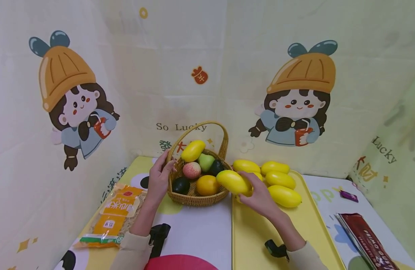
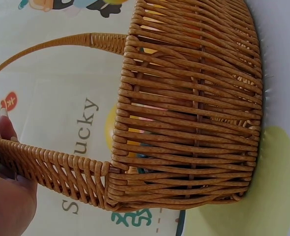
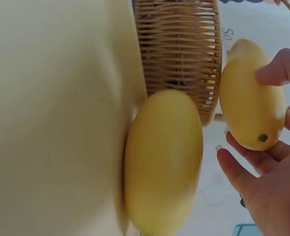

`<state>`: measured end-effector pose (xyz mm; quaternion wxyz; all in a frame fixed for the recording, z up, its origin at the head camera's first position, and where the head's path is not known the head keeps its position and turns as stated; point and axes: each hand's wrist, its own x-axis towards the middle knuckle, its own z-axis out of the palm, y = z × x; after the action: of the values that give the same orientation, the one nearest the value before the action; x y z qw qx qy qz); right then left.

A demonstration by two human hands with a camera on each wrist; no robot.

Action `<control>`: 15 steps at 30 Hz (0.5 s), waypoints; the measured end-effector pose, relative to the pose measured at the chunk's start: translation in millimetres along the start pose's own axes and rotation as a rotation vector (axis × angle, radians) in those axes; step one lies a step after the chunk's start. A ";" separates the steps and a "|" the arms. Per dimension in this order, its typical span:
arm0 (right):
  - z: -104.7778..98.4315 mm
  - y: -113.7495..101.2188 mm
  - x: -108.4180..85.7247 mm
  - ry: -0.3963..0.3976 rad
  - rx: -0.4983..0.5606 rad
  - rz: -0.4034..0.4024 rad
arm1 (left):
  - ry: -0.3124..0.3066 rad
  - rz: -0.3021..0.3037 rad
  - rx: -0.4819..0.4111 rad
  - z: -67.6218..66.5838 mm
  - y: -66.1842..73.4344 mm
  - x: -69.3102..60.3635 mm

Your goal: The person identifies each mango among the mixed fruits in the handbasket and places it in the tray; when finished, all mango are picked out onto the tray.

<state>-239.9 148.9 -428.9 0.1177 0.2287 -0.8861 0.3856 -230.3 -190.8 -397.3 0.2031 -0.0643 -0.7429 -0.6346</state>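
Note:
A wicker basket point(image 1: 197, 201) stands near the back wall, its tall handle point(image 2: 61, 174) arching up. My left hand point(image 1: 159, 179) grips the handle's left side. Inside the basket are a mango point(image 1: 193, 150), a peach point(image 1: 192, 170), a green pear point(image 1: 206, 162), an orange point(image 1: 208, 185) and two dark avocado-like fruits point(image 1: 181, 186). My right hand point(image 1: 260, 195) holds a yellow mango point(image 3: 253, 98) between thumb and fingers, at the basket's right rim. Several more mangoes point(image 1: 284, 196) lie on the yellow tray point(image 1: 258, 234) beside the basket; some are partly hidden by my right hand.
To the left lies an orange-printed food bag point(image 1: 114, 213) with a clear window. A dark red spaghetti packet point(image 1: 366, 240) and a small purple packet point(image 1: 348, 196) lie right of the tray. Printed cloth walls point(image 1: 224, 97) enclose the table's back and sides.

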 end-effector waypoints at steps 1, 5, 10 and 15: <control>-1.9 1.1 -3.0 -0.002 -0.003 0.000 | -0.001 -0.004 0.001 -0.2 -0.3 -0.1; -8.7 5.5 -15.4 -0.007 -0.028 -0.013 | -0.006 -0.017 0.003 -1.5 -0.8 0.6; -16.4 9.7 -29.7 -0.036 -0.055 -0.041 | 0.001 0.000 0.003 -2.0 -2.2 0.6; -23.4 15.0 -41.7 -0.081 -0.066 -0.064 | 0.002 0.031 0.017 -0.7 -0.9 -0.9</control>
<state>-210.3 188.2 -438.7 0.1014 0.2683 -0.8946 0.3425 -229.6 -191.5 -398.4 0.2143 -0.0733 -0.7470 -0.6250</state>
